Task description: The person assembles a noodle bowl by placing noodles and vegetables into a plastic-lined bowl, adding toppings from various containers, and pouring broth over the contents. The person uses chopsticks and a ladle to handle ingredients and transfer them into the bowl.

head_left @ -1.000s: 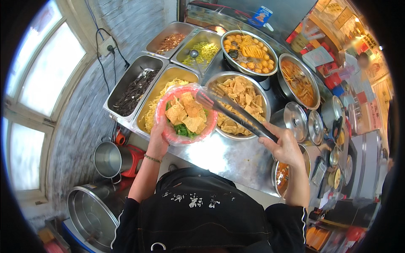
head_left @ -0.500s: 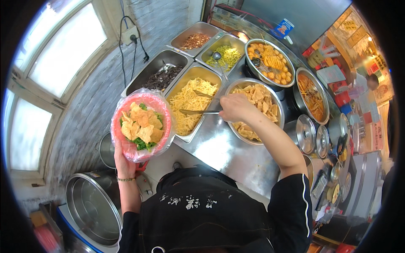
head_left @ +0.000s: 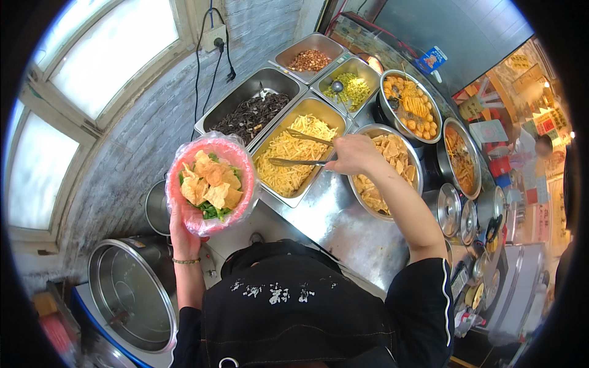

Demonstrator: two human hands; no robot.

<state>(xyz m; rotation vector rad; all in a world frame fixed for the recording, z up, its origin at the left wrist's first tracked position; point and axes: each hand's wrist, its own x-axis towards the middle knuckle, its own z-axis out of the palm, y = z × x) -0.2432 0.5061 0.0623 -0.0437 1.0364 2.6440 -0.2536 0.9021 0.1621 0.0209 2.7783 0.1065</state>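
Note:
My left hand (head_left: 184, 232) grips a pink bowl (head_left: 246, 190) lined with a clear plastic bag. Inside it, crisp yellow chips (head_left: 216, 178) lie over green leafy vegetables (head_left: 211, 211). A pair of metal tongs (head_left: 300, 162) is in my right hand (head_left: 354, 154), its arms spread apart. The tips reach over a steel tray of pale yellow shreds (head_left: 288, 175), with no clump lifted between them. Beneath my right forearm stands a round bowl of fried, tan pieces (head_left: 392, 153), partly covered by the arm.
Dark strips (head_left: 253, 116), peanuts (head_left: 308, 60) and chopped green bits with a spoon (head_left: 353, 89) fill neighbouring trays. Pans of orange balls (head_left: 423, 126) and red broth (head_left: 460, 156) sit right, near lidded pots (head_left: 448, 211). A big steel pot (head_left: 129, 294) stands lower left; a cord (head_left: 197, 73) hangs on the wall.
The view has shifted, so trays and pans appear farther right. The tongs remain over the yellow shreds in my right hand, and my left hand still carries the bowl.

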